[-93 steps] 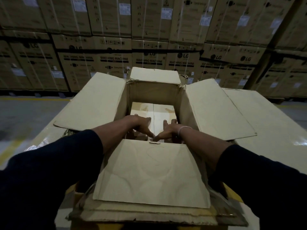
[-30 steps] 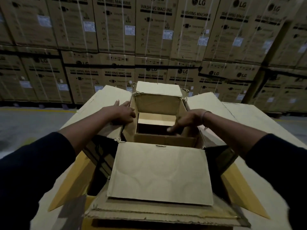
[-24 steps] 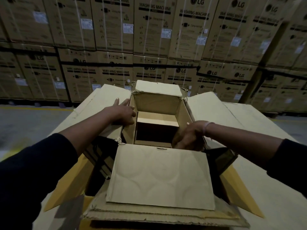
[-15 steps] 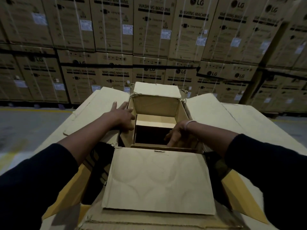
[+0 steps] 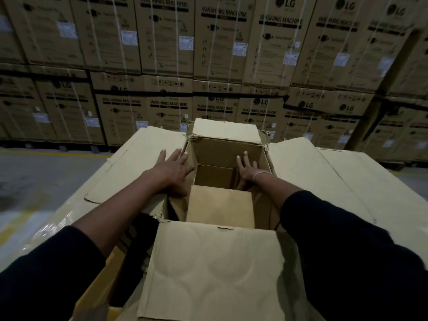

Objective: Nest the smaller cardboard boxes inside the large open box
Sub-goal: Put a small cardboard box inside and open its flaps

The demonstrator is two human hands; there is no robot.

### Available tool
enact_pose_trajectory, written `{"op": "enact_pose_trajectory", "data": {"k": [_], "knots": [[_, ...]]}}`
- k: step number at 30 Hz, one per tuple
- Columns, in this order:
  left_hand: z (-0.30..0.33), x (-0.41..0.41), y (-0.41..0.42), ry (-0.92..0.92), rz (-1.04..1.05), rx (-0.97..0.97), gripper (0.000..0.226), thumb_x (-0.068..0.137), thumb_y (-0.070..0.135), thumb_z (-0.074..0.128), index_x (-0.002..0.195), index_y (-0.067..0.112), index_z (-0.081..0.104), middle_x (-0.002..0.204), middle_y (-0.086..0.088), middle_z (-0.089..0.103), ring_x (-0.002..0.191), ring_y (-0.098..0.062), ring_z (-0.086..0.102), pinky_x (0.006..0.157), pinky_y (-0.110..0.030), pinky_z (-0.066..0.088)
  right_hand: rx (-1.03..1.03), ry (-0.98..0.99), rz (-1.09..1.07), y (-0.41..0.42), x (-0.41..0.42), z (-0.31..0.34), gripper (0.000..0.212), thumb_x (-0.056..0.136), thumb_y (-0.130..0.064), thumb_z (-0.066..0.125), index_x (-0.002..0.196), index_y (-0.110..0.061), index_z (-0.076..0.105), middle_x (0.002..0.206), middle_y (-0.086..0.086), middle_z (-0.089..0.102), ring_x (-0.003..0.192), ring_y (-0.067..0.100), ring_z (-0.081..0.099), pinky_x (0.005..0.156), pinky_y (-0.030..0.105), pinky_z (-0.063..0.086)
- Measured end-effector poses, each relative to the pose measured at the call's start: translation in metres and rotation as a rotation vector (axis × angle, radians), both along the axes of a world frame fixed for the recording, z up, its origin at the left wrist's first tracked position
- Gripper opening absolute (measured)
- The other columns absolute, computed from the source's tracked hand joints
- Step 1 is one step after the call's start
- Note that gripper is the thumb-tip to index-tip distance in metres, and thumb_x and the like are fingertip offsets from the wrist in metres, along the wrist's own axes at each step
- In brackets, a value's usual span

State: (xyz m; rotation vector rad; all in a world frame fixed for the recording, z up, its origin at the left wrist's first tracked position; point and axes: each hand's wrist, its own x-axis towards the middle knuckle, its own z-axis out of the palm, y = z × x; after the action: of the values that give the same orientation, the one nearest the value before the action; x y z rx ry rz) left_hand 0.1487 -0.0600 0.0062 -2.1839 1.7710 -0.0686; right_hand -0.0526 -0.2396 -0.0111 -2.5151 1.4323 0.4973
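A large open cardboard box (image 5: pixel 222 151) stands in front of me with its four flaps spread, the near flap (image 5: pixel 213 269) pointing at me. Inside it sits a smaller open cardboard box (image 5: pixel 214 176) whose near flap (image 5: pixel 220 205) stands up. My left hand (image 5: pixel 172 171) lies flat, fingers spread, on the large box's left flap (image 5: pixel 139 167) at the rim. My right hand (image 5: pixel 246 169) reaches down inside the large box, fingers spread against the right side of the smaller box. Its palm and lower fingers are hidden by cardboard.
The large box rests on flattened cardboard and a yellowish box (image 5: pixel 99 288) underneath. A broad cardboard sheet (image 5: pixel 361 181) extends to the right. Stacked washing-machine cartons (image 5: pixel 208 54) form a wall behind. Grey floor with a yellow line (image 5: pixel 46 156) lies on the left.
The right hand has gone deeper into the large box along the smaller box's right side. The smaller box's near flap now stands higher. The left hand stays on the left flap.
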Motion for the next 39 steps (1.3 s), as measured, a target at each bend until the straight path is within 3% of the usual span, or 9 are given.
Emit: {"op": "enact_pose_trajectory", "data": {"k": [3, 8, 16, 22, 25, 28, 32, 35, 39], "knots": [[0.003, -0.001, -0.003, -0.021, 0.005, 0.045, 0.074, 0.095, 0.069, 0.048, 0.160, 0.039, 0.030, 0.173, -0.008, -0.008, 0.157, -0.034, -0.018, 0.121, -0.068, -0.006, 0.031, 0.007, 0.005, -0.002, 0.005, -0.001, 0.140, 0.081, -0.043, 0.087, 0.161, -0.021, -0.026, 0.159, 0.010, -0.048, 0.157, 0.044, -0.016, 0.126, 0.061, 0.011], [0.011, -0.011, -0.016, 0.035, 0.052, 0.015, 0.048, 0.108, 0.046, 0.037, 0.152, 0.031, 0.047, 0.173, -0.011, 0.003, 0.158, -0.037, -0.013, 0.121, -0.068, -0.004, 0.019, 0.085, 0.065, -0.004, 0.008, -0.004, 0.148, 0.074, -0.052, 0.089, 0.161, -0.022, -0.028, 0.159, 0.011, -0.047, 0.157, 0.042, -0.019, 0.125, 0.065, 0.011], [0.009, -0.012, -0.033, 0.069, 0.046, -0.106, 0.055, 0.106, 0.044, 0.043, 0.158, 0.028, 0.036, 0.172, -0.017, 0.009, 0.159, -0.038, -0.003, 0.124, -0.063, 0.003, -0.054, 0.277, 0.244, -0.013, -0.009, 0.009, 0.127, 0.087, -0.042, 0.080, 0.163, -0.026, -0.021, 0.166, 0.007, -0.037, 0.152, 0.040, -0.031, 0.125, 0.066, 0.003], [0.018, -0.021, -0.042, 0.248, 0.004, -0.117, 0.051, 0.102, 0.047, 0.052, 0.149, 0.025, 0.048, 0.152, -0.012, 0.052, 0.153, -0.035, 0.024, 0.124, -0.062, 0.002, -0.160, 0.325, 0.316, -0.005, -0.024, 0.002, 0.113, 0.096, -0.013, 0.070, 0.164, -0.026, -0.019, 0.167, 0.010, -0.035, 0.153, 0.043, -0.027, 0.126, 0.063, 0.004], [0.018, -0.029, -0.040, 0.188, 0.002, -0.049, 0.055, 0.095, 0.041, 0.063, 0.145, 0.022, 0.052, 0.148, -0.009, 0.055, 0.155, -0.032, 0.023, 0.121, -0.068, -0.006, -0.134, 0.250, 0.263, 0.001, -0.023, 0.004, 0.122, 0.092, -0.022, 0.077, 0.163, -0.024, -0.021, 0.164, 0.011, -0.039, 0.152, 0.045, -0.029, 0.126, 0.062, 0.003], [0.016, -0.027, -0.036, 0.129, 0.053, -0.047, 0.042, 0.097, 0.036, 0.058, 0.136, 0.020, 0.060, 0.138, -0.006, 0.062, 0.154, -0.032, 0.026, 0.114, -0.077, -0.012, -0.073, 0.177, 0.193, 0.005, -0.018, 0.012, 0.128, 0.089, -0.037, 0.080, 0.162, -0.024, -0.023, 0.162, 0.010, -0.043, 0.151, 0.044, -0.032, 0.127, 0.062, 0.001], [0.012, -0.018, -0.029, 0.099, 0.040, -0.078, 0.049, 0.100, 0.033, 0.054, 0.146, 0.017, 0.051, 0.148, -0.011, 0.055, 0.158, -0.032, 0.011, 0.114, -0.078, -0.011, -0.029, 0.135, 0.152, 0.005, -0.008, 0.016, 0.135, 0.083, -0.052, 0.082, 0.162, -0.025, -0.024, 0.163, 0.008, -0.042, 0.151, 0.043, -0.032, 0.126, 0.065, 0.003], [0.012, -0.013, -0.030, 0.105, 0.005, -0.097, 0.044, 0.102, 0.040, 0.048, 0.140, 0.020, 0.055, 0.148, -0.007, 0.055, 0.157, -0.028, 0.014, 0.114, -0.079, -0.010, -0.020, 0.141, 0.140, 0.002, -0.001, 0.014, 0.138, 0.080, -0.057, 0.082, 0.161, -0.027, -0.026, 0.162, 0.008, -0.043, 0.151, 0.044, -0.032, 0.123, 0.069, 0.004], [0.009, -0.011, -0.037, 0.129, -0.044, -0.111, 0.056, 0.105, 0.054, 0.037, 0.151, 0.023, 0.047, 0.160, -0.005, 0.044, 0.159, -0.031, 0.011, 0.113, -0.076, -0.014, -0.009, 0.169, 0.189, -0.001, 0.005, 0.012, 0.134, 0.083, -0.047, 0.083, 0.162, -0.032, -0.024, 0.164, 0.006, -0.041, 0.151, 0.044, -0.032, 0.121, 0.074, 0.005]]}}
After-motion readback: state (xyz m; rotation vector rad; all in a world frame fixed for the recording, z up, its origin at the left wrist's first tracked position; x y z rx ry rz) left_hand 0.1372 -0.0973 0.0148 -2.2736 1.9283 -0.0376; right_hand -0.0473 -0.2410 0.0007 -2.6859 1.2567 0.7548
